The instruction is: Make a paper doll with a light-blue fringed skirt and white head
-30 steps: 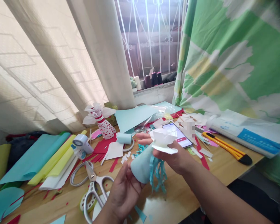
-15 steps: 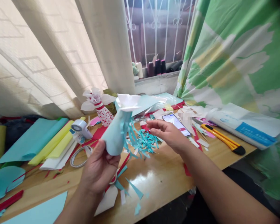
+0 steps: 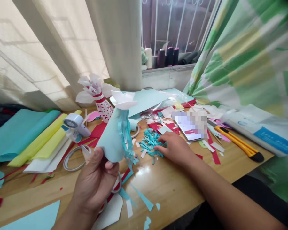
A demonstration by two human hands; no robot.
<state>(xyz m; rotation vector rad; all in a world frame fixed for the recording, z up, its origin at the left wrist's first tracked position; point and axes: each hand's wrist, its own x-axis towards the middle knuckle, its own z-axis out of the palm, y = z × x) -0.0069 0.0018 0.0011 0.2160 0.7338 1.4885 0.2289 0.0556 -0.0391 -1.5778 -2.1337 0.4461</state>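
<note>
a sheer cream curtain (image 3: 120, 41) and a green-and-white patterned curtain (image 3: 249, 57) frame a barred window, with thread spools (image 3: 169, 57) on its sill. below it, a wooden table (image 3: 172, 191) is strewn with paper offcuts. sheets of teal, yellow and white paper (image 3: 21, 134) lie toward the left, beside a tape dispenser (image 3: 75, 124) and a red-dotted paper figure (image 3: 103, 108). a blurred phone (image 3: 189, 126) and a yellow utility knife (image 3: 239, 142) lie toward the right.

the left hand (image 3: 93, 180) is closed around the wide end of a pale blue paper cone (image 3: 111, 137), holding it up in the air above the table, probably so that the cone stays clear of the scraps. its long axis slants from lower left to upper right, with the narrow end pointing up. a white cut-paper piece (image 3: 123, 99) sits on that tip, and a teal paper fringe (image 3: 126, 143) hangs down the cone's right side. the right hand (image 3: 175, 148) is low over the table, its fingers (image 3: 160, 147) touching a loose pile of teal paper strips (image 3: 151, 143). whether they are pinching any strips, i cannot tell.
</note>
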